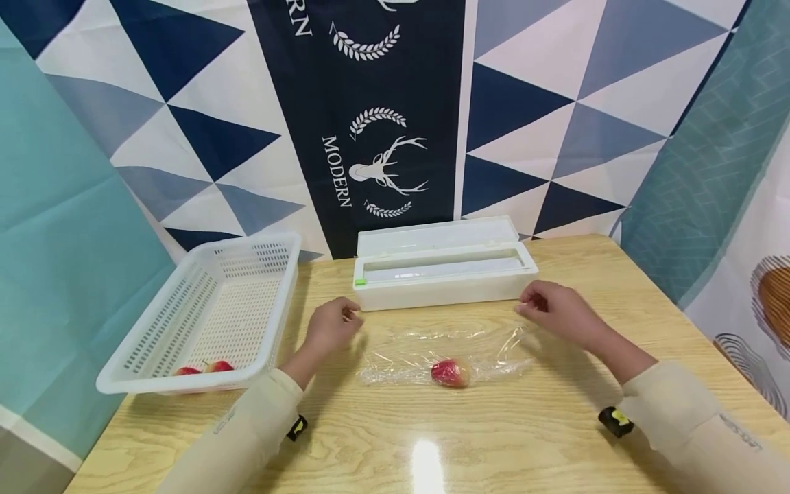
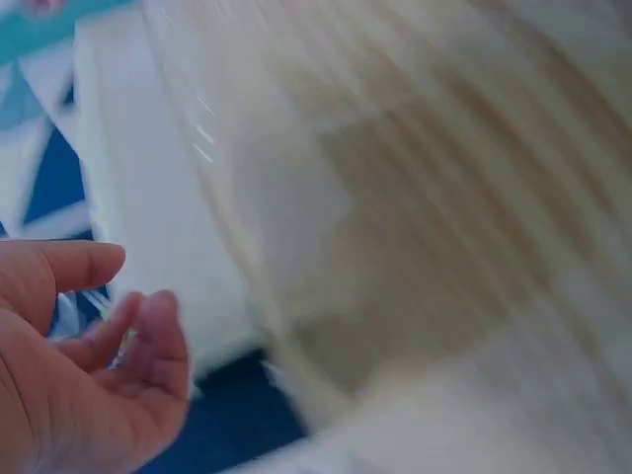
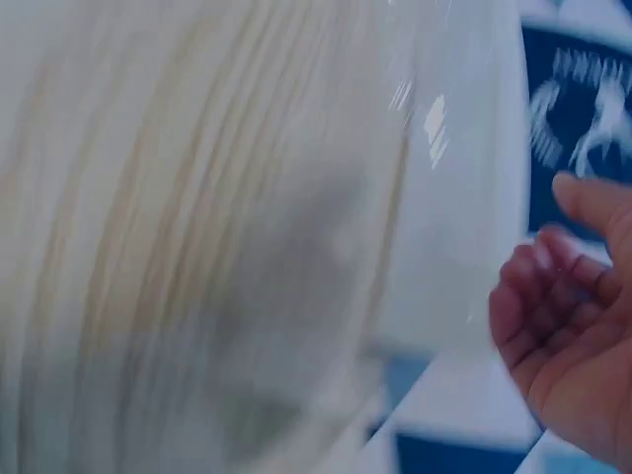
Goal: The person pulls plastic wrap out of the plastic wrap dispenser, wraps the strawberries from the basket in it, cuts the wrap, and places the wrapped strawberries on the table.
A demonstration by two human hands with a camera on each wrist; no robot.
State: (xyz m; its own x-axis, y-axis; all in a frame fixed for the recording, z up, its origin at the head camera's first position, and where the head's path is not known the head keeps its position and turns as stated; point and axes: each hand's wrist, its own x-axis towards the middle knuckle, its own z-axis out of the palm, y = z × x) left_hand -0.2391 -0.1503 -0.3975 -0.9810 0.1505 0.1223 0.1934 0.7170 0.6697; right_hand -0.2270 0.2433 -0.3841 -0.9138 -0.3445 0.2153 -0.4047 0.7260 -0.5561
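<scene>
On the table, a red and yellow apple (image 1: 450, 372) lies at the near edge of a crumpled sheet of clear plastic wrap (image 1: 401, 357). To the left of the sheet is my left hand (image 1: 333, 325), fingers loosely bent, close to the left end of a white wrap dispenser box (image 1: 444, 293). My right hand (image 1: 557, 310) hovers past the sheet's upper right corner, near the box's other end. Both wrist views are blurred, but each shows a gap between thumb and fingers, with nothing visible in the left hand (image 2: 109, 365) or the right hand (image 3: 573, 316).
A white plastic basket (image 1: 280, 302) stands at the left, with red apples (image 1: 219, 366) in its near corner. The dispenser's lid (image 1: 438, 237) is raised, and a green slider (image 1: 361, 282) sits at its left. A patterned cloth (image 1: 395, 103) hangs behind the table.
</scene>
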